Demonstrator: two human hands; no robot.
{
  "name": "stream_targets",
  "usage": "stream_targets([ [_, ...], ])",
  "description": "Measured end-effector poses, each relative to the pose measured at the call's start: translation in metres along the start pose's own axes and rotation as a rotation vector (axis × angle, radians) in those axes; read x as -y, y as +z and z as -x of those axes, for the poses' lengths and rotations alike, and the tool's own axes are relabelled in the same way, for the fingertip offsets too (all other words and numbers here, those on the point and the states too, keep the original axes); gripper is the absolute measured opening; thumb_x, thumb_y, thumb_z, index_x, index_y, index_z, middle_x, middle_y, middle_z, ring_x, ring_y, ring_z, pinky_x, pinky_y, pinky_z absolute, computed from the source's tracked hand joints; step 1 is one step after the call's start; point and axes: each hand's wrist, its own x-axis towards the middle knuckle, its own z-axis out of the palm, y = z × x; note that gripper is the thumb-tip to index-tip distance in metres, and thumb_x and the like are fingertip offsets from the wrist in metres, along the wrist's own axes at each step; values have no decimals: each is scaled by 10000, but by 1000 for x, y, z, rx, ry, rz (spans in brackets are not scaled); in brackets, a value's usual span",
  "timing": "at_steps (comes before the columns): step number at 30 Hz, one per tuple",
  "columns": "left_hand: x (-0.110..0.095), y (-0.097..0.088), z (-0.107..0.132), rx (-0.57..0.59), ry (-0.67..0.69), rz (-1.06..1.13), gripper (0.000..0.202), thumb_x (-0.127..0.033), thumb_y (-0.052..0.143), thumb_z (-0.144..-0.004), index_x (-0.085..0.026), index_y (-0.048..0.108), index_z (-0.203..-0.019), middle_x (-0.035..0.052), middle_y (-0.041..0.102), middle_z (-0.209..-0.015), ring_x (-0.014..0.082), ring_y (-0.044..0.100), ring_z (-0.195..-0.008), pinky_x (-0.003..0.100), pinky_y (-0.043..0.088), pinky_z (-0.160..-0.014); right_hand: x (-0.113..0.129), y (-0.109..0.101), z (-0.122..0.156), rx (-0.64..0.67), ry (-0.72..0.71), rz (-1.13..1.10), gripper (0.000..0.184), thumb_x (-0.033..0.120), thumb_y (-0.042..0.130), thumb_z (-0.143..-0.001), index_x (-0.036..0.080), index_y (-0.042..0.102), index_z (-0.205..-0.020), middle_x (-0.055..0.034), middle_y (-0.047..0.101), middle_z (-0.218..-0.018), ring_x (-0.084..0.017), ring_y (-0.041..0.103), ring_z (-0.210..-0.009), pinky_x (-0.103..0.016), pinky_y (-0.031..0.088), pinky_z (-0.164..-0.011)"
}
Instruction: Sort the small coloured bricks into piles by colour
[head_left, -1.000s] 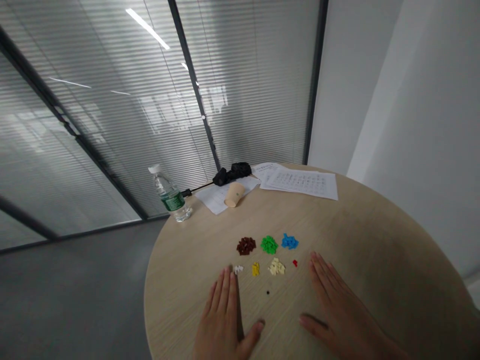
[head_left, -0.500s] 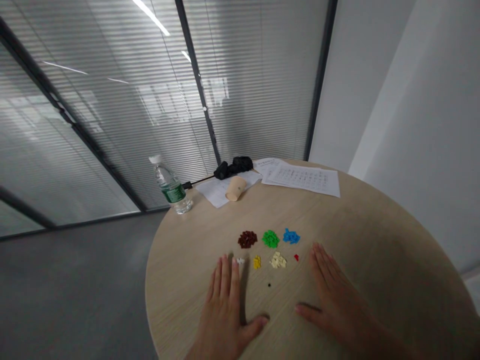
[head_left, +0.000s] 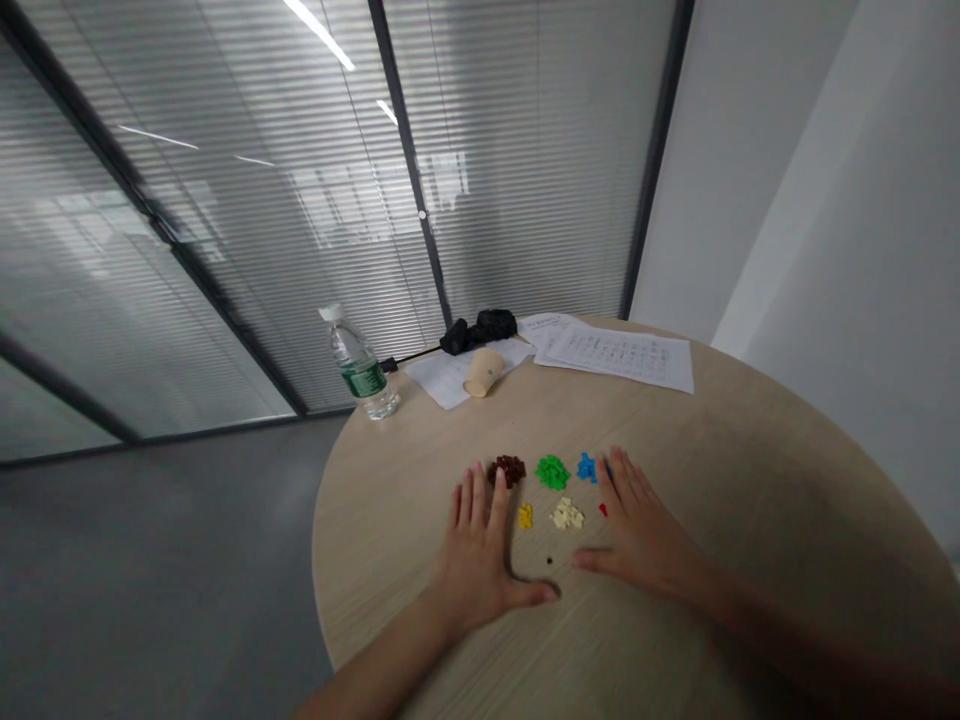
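Two bare hands lie flat on a round tabletop (head_left: 405, 520) of pale wood grain, seen from above. Both grips are spread, fingers fanned apart, and neither pinches anything. The fingertips of the left hand (head_left: 476, 560) sit just beside a brown pile of small plastic bricks (head_left: 508, 470). The fingertips of the right hand (head_left: 637, 530) partly cover a blue pile of bricks (head_left: 586, 467) and are just beside a red brick (head_left: 602, 510).

Between the hands lie a green pile of bricks (head_left: 553, 472), a yellow pile of bricks (head_left: 525, 515), a cream pile of bricks (head_left: 567, 514) and a tiny black piece (head_left: 549, 561).

Toward the far edge, a paper cup (head_left: 484, 372) lies on its side on a white sheet (head_left: 439, 385). Printed papers (head_left: 619, 358), a black bundle (head_left: 480, 328) and an upright water bottle (head_left: 361, 370) stand nearby, before a glass wall with blinds (head_left: 225, 250).
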Motion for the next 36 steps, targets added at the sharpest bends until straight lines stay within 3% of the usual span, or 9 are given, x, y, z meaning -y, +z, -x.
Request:
stream_targets([
  [7,-1,-3,-31,101,-16,72,1392,-934,414,-440,-11,119,-1439,318,63,-1466,455,22,-1349,616,164,-1053,7,-8,-28,122,-118,-67,1248,716,637,-563,-37,146,-1429,-325,55,-1486,-383,-23,-1383,-520,151,-1098],
  [10,1,-4,-42,135,69,108,1394,-909,459,-452,3,86,-1439,303,65,-1473,421,8,-1362,591,146,-1076,8,-13,-42,200,-232,-110,1283,761,615,-538,-29,147,-1434,-298,47,-1498,-363,2,-1389,-505,151,-1109],
  [14,6,-2,-51,158,201,189,1352,-836,546,-508,9,45,-1438,284,79,-1481,378,63,-1378,540,161,-1102,9,-19,-54,270,-375,-151,1184,746,550,-638,-62,182,-1420,-258,127,-1501,-307,97,-1396,-426,142,-1137],
  [20,6,-2,-48,103,280,332,1283,-778,582,-577,-5,29,-1439,268,160,-1477,317,180,-1378,463,220,-1113,10,-24,-54,278,-446,-204,1171,740,557,-650,-45,170,-1428,-228,180,-1498,-275,175,-1387,-389,185,-1135],
  [24,8,-5,-44,45,286,316,1344,-786,625,-503,0,61,-1436,280,50,-1489,342,46,-1392,484,171,-1119,15,-20,-41,215,-401,-181,1219,746,592,-606,-48,167,-1428,-255,62,-1510,-334,30,-1396,-461,115,-1136],
  [28,19,-3,-57,103,259,245,1396,-803,630,-446,-13,49,-1439,294,10,-1483,375,-29,-1379,548,107,-1106,21,-14,-42,189,-314,-155,1273,728,649,-554,-52,152,-1429,-297,6,-1498,-376,-55,-1380,-520,102,-1118],
  [32,34,4,-77,171,285,274,1452,-787,665,-406,-5,6,-1438,303,56,-1477,388,23,-1378,553,100,-1106,21,-9,-66,212,-324,-201,1269,728,670,-523,-63,221,-1408,-321,67,-1485,-392,22,-1381,-513,119,-1119],
  [36,41,11,-83,140,355,371,1448,-752,703,-408,-32,-9,-1443,301,130,-1469,386,168,-1364,528,154,-1109,19,-5,-88,183,-483,-351,1258,691,719,-491,-27,247,-1410,-281,241,-1465,-344,191,-1372,-455,164,-1132],
])
